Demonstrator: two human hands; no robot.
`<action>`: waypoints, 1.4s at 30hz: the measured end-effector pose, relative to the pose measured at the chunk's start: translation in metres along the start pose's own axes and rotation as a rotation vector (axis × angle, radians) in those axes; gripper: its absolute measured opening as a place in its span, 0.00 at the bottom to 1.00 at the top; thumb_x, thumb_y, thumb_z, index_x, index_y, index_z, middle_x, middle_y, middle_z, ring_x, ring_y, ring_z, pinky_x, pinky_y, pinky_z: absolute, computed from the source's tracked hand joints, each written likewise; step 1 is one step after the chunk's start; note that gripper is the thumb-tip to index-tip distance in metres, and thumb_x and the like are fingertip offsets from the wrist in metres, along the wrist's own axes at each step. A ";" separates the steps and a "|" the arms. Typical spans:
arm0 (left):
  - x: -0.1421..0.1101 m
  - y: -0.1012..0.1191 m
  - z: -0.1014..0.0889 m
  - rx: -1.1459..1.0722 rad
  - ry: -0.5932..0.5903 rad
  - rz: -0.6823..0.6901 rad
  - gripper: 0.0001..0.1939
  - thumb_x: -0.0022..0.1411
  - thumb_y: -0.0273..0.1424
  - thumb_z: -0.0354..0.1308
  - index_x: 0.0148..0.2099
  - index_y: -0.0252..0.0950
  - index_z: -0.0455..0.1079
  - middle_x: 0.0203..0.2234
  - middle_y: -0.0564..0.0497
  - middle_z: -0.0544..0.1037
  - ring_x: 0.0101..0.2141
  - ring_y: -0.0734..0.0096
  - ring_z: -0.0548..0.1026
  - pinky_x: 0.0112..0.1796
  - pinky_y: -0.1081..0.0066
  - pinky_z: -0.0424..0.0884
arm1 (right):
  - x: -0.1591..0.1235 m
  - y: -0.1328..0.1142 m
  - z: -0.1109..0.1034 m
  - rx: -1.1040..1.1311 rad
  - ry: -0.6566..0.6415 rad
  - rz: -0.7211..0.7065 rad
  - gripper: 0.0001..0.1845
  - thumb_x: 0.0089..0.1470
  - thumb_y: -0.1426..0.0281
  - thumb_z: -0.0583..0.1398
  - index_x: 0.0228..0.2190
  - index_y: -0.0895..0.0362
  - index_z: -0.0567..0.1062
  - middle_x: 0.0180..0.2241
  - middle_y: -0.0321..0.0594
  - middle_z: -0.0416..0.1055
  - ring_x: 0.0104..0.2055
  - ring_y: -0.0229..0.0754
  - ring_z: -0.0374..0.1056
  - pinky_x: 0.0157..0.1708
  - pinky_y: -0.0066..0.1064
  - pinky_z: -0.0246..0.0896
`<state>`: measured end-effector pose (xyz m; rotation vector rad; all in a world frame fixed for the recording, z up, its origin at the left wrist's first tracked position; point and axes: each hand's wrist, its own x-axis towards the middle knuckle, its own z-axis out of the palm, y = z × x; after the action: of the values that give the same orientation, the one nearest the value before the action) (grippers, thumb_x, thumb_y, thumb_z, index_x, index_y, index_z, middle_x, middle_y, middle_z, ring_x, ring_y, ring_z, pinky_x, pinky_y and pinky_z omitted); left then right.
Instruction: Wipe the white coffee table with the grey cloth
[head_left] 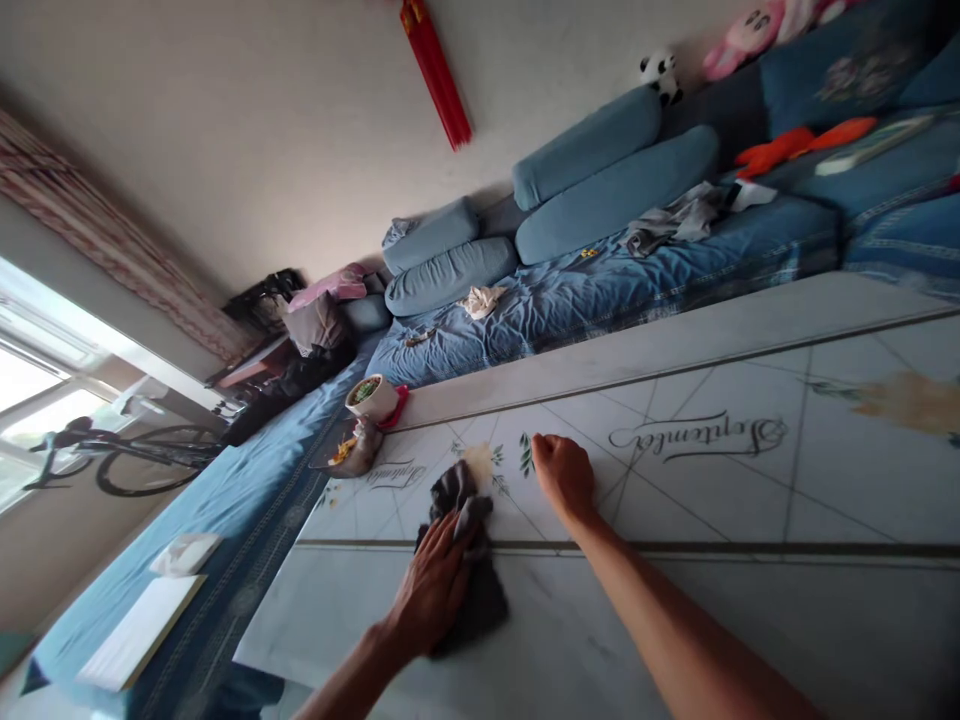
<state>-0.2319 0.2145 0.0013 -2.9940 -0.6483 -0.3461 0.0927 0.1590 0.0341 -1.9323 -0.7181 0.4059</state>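
Observation:
My left hand (433,580) presses flat on a dark grey cloth (459,495) that lies on the white marble table (720,500); its fingers are stretched over the cloth and partly curled round a fold. My right hand (562,472) rests on the table just right of the cloth, fingers curled under in a loose fist, with nothing visible in it. The tabletop has floral prints and the word "September".
A white bowl with green food (370,396) on a red coaster and a small dish (351,454) stand at the table's far left corner. A blue sofa (600,280) with bolsters wraps round the table. A bicycle (120,455) stands by the window.

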 end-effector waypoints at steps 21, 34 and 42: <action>0.012 0.015 -0.005 -0.114 -0.025 -0.021 0.35 0.80 0.30 0.49 0.85 0.44 0.60 0.81 0.42 0.65 0.80 0.49 0.64 0.77 0.41 0.64 | -0.003 -0.010 -0.012 0.074 0.057 -0.052 0.26 0.67 0.64 0.57 0.17 0.49 0.61 0.18 0.37 0.65 0.24 0.41 0.46 0.32 0.39 0.42; 0.107 0.055 -0.008 -0.167 -0.202 0.178 0.34 0.76 0.27 0.53 0.81 0.39 0.67 0.79 0.40 0.68 0.79 0.49 0.64 0.79 0.42 0.62 | 0.004 -0.002 0.002 0.178 0.091 -0.016 0.25 0.68 0.58 0.55 0.19 0.50 0.64 0.20 0.37 0.65 0.26 0.41 0.50 0.33 0.39 0.41; 0.110 0.069 -0.025 -0.254 -0.173 0.175 0.35 0.72 0.25 0.54 0.79 0.36 0.69 0.77 0.38 0.71 0.78 0.46 0.66 0.78 0.40 0.64 | 0.010 -0.007 -0.022 0.331 0.126 -0.039 0.24 0.65 0.58 0.54 0.20 0.47 0.52 0.19 0.29 0.45 0.27 0.38 0.48 0.30 0.37 0.42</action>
<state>-0.1112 0.1930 0.0497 -3.3203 -0.3723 -0.1718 0.1102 0.1524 0.0500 -1.6144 -0.5665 0.3516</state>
